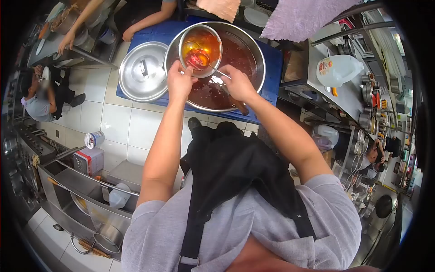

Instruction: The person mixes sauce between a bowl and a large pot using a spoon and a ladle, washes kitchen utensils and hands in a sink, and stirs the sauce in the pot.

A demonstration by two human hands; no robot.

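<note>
A small steel pot (218, 58) with orange-red oily liquid is held by its near rim in my left hand (181, 81). The fingers of my right hand (238, 84) are closed round the handle of a ladle (199, 56), whose bowl dips into that liquid. Below the small pot stands a wide steel pot (261, 63) of dark red broth (240, 50), on a blue table (273, 68). A wooden handle (241, 108) leans at the wide pot's near rim. Left of it lies a round steel lid (140, 81).
Another person's arm (147, 22) rests at the table's back left. A person (41, 99) is at the far left. A plastic jug (339, 70) stands on the right shelf. Steel counters (108, 222) stand lower left, and cloths (308, 18) hang above.
</note>
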